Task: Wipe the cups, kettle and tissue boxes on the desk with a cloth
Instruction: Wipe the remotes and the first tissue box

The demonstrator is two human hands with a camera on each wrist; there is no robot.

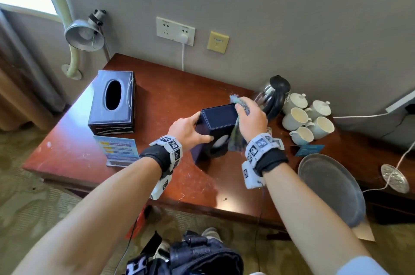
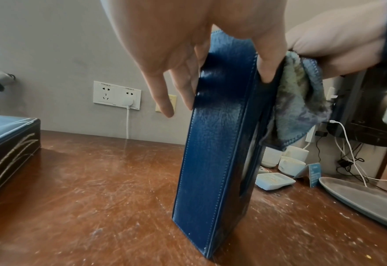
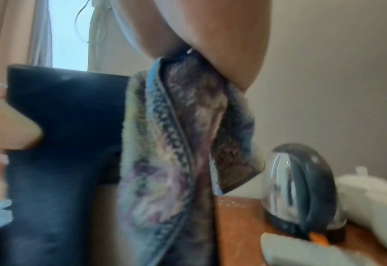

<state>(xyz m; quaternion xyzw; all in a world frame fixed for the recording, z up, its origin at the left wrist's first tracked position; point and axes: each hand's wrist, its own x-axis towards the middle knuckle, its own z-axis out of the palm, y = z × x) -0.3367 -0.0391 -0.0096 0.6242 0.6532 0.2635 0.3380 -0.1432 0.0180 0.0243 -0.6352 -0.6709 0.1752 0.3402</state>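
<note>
My left hand (image 1: 187,131) grips the tissue box (image 1: 216,125) stood on end on the surface (image 1: 170,99), oval opening sideways, while my right hand (image 1: 252,117) holds the cloth (image 1: 235,140) against it

On the desk (image 1: 170,104), one tissue box (image 1: 216,131) stood on end near the centre. The left hand (image 1: 188,131) gripped it from nine o'clock; the right hand (image 1: 252,118) held a cloth (image 1: 237,137) against its three o'clock side. A second tissue box (image 1: 113,104) lay flat toward ten o'clock. The kettle (image 1: 275,95) stood at two o'clock by the wall, the cups (image 1: 307,121) clustered just right of it. A tray (image 1: 330,187) lay at four o'clock, overhanging the desk's front edge.
</note>
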